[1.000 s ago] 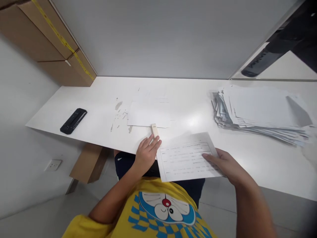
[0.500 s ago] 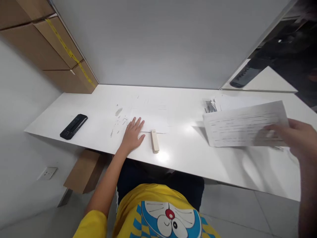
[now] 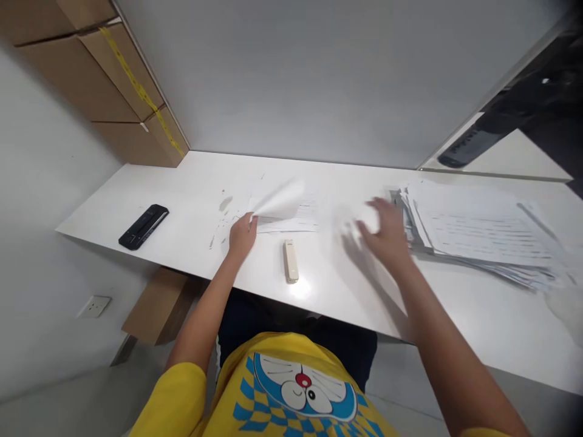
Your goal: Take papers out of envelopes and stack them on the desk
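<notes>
My left hand is closed on the near left corner of a paper sheet, which curls up off the desk. Under it lies another printed sheet. Close by, on the near side, is a small cream stapler. My right hand, blurred by motion, hovers above the desk with fingers apart and nothing in them. Just to its right rests an uneven stack of printed papers.
The white desk runs along a grey panel. A flat black object like a phone lies at left. Cardboard boxes stand at back left, and another box sits below the desk. A bottle appears beyond the right back edge.
My right hand has let go of a printed sheet over the right-hand stack and swung left. My left hand, flat before, has gripped and raised a sheet's corner. The view has shifted slightly.
</notes>
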A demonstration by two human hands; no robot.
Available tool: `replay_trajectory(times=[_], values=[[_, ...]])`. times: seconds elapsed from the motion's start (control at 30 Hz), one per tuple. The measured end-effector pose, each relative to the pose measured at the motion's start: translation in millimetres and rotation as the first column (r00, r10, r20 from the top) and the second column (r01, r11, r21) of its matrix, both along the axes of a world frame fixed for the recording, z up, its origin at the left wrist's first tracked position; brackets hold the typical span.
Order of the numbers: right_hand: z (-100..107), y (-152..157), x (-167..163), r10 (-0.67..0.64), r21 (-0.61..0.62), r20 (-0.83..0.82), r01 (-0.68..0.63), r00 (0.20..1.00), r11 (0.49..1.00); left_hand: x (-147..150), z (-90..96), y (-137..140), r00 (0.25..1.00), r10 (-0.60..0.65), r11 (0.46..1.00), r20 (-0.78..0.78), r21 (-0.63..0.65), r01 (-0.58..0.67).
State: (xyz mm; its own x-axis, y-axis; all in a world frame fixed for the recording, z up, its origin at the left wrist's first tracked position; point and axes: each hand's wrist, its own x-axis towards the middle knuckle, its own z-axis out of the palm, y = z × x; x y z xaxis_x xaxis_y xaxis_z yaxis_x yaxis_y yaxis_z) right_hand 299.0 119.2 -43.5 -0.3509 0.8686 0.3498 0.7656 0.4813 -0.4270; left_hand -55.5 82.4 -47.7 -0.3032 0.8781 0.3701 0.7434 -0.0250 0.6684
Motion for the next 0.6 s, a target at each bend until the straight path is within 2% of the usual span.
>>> replay_trajectory(times=[0.1, 0.2, 0.33, 0.43, 0.53, 0.6], values=[[-16.3, 11.2, -55.2, 0.060, -0.125, 0.094, -0.049, 0.994, 0.991, -11.8, -5.6, 5.2, 0.957, 0.097, 0.990, 0.272, 0.069, -0.120], [-26.7, 19.6, -71.3, 0.025, -0.151, 0.157, -0.001, 0.987, 0.989, -19.2, -14.7, 10.4, 0.884, 0.120, 0.980, 0.452, 0.089, -0.179], [-31.2, 15.3, -64.6, 0.040, 0.027, 0.254, -0.048, 0.966, 0.998, -18.8, -17.2, 11.4, 0.832, 0.123, 0.970, 0.541, 0.110, -0.215], [-31.9, 7.0, -61.9, -0.051, 0.098, 0.282, 0.024, 0.958, 0.995, -14.7, -7.5, 5.8, 0.790, 0.135, 0.950, 0.598, 0.149, -0.275], [-23.9, -8.4, -64.7, -0.194, 0.210, 0.158, 0.159, 0.968, 0.965, -5.9, 5.7, -6.5, 0.767, 0.161, 0.926, 0.621, 0.173, -0.335], [-9.3, -27.4, -70.3, -0.215, 0.354, -0.019, 0.208, 0.976, 0.912, 6.3, 14.1, -20.6, 0.729, 0.144, 0.937, 0.669, 0.145, -0.318]])
